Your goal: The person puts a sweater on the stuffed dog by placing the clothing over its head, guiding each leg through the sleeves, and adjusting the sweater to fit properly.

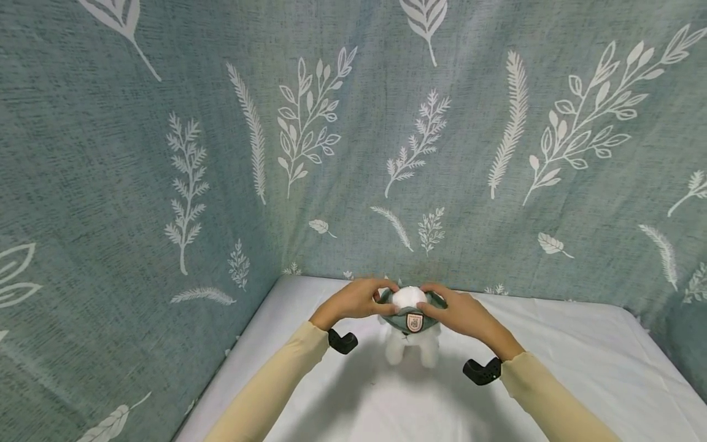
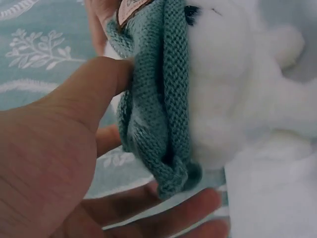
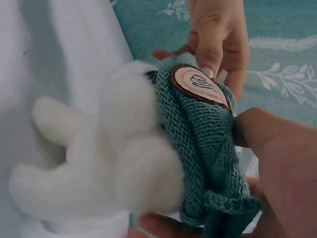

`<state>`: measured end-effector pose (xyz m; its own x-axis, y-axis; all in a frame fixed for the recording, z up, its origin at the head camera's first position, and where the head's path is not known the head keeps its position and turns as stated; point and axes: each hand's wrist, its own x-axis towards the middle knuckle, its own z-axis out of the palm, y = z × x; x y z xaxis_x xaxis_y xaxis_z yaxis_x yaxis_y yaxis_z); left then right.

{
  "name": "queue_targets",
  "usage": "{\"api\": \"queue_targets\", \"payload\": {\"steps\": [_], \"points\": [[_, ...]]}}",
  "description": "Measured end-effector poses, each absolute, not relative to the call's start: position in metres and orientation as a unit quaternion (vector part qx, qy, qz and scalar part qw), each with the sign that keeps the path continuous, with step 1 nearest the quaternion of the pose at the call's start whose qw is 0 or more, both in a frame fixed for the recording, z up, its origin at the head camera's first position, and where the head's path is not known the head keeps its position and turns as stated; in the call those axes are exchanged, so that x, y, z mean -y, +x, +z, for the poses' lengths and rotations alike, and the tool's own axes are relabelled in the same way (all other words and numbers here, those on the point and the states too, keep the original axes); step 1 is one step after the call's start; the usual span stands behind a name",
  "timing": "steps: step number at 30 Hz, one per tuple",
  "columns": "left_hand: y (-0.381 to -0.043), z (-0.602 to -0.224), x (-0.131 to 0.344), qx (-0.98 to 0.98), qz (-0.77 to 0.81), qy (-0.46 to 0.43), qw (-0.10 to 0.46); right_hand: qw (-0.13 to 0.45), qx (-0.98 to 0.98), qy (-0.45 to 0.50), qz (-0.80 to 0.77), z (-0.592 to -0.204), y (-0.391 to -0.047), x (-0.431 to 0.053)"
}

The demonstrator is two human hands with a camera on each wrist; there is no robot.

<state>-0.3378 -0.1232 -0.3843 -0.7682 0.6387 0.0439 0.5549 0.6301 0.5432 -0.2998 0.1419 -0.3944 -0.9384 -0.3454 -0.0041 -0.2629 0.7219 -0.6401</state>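
Around the head of the white plush toy (image 1: 411, 351), a green knitted hat (image 2: 153, 84) sits as a ring, folded along its lower edge; the toy's white crown shows through the middle; an oval-bottomed patch (image 1: 415, 322) on the hat's front faces me, above the toy's face; one dark eye (image 2: 191, 15) shows right under the folded edge.

My left hand (image 1: 356, 299) is at the toy's left as I look at it; thumb and index are bent round the hat's edge, thumb on the near side, gap between them only partway open; the other fingers reach loosely past the hat's far side. My right hand (image 1: 463, 312) mirrors it at the toy's right; thumb on the knit near the patch, fingers curled behind, hat held between; that grip is also partway open.

Toy faces me, head up, two stubby legs (image 1: 394, 351) below; can't tell how much weight they carry; white cloth (image 1: 552, 331) spreads under and around the toy; leaf-print fabric (image 1: 353, 245) hangs behind it; nearer me than the toy, my cream sleeves (image 1: 270, 387) and black wrist units (image 1: 482, 371).
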Motion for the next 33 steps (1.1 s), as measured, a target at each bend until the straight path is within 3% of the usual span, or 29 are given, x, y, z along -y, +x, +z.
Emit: {"api": "queue_targets", "payload": {"steps": [4, 7, 24, 33], "points": [[-0.337, -0.390, 0.123, -0.880, 0.337, 0.307, 0.134, 0.163, -0.883, -0.101, -0.428, -0.398, -0.298, -0.145], [-0.337, -0.395, 0.122, -0.867, 0.367, 0.299, 0.153, 0.195, -0.850, -0.087, -0.482, -0.401, -0.296, -0.146], [-0.342, -0.423, 0.117, -0.738, 0.608, 0.162, 0.245, 0.213, -0.749, -0.072, -0.624, -0.422, -0.300, -0.143], [-0.342, -0.424, 0.115, -0.734, 0.625, 0.139, 0.227, 0.188, -0.750, -0.059, -0.632, -0.428, -0.304, -0.144]]}}
